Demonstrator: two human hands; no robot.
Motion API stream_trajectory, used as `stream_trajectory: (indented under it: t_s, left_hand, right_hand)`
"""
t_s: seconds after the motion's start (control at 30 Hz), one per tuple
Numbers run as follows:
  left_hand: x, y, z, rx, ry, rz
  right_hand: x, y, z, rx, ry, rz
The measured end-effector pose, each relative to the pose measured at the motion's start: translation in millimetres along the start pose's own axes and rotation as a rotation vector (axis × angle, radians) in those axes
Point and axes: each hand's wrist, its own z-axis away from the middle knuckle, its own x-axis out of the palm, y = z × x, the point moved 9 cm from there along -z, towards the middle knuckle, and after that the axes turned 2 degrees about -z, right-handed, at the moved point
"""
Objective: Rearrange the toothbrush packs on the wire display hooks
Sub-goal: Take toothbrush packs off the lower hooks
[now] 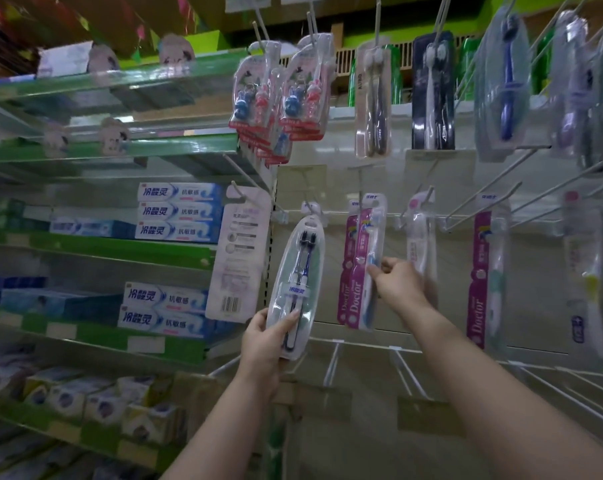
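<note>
While both hands are busy on the middle row of hooks, the likeliest slip is a pack sliding off its wire. The left hand (pixel 263 336) grips the bottom of the oval twin-brush pack (pixel 297 285), thumb on the front and fingers curled behind it; the pack's top sits at its hook (pixel 309 206), though whether the hang-hole is threaded there cannot be told. If it is not, tilting the lower end outward could let the pack drop toward the wire hooks of the row below.

The right hand (pixel 398 284) pinches the edge of the front pink Doctor pack (pixel 364 268), fingertips closed on its blister, with a second pink pack hanging directly behind. Pulling the front one along the wire could drag that rear pack too, or bend the thin card at its hole.

The white pack (pixel 420 237) just to the right hangs close to the wrist, so a sideways sweep could knock it swinging.
</note>
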Motion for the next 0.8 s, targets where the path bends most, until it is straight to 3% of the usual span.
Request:
stream_trajectory:
  t_s: [0.2,0.33,0.57,0.67,0.73,0.8]
  left_hand:
    - [-9.8,13.7,4.8,0.02,-0.009,-0.086]
    - [-15.8,19.0,8.8,0.021,0.002,-0.092]
    - [-17.6,16.2,10.3,0.015,0.017,-0.093]
    - [-12.0,14.5,11.1,0.014,-0.004,-0.073]
    - [-5.8,13.8,13.5,0.005,-0.03,-0.055]
    - [1.5,12.1,15.7,-0.008,-0.062,-0.027]
  right_hand:
    - [10.4,3.2,-25.9,-0.026,-0.05,0.098]
    - [23.0,-4.9,-8.0,-0.031,-0.124,0.02]
    - [27.0,-5.2,3.9,-0.037,-0.085,0.124]
    - [22.3,-18.3,20.8,-0.194,0.064,0.219]
    - [23.4,-28.7,40.0,-0.312,0.121,0.141]
    - [36.9,-28.7,49.3,-0.316,0.034,0.001]
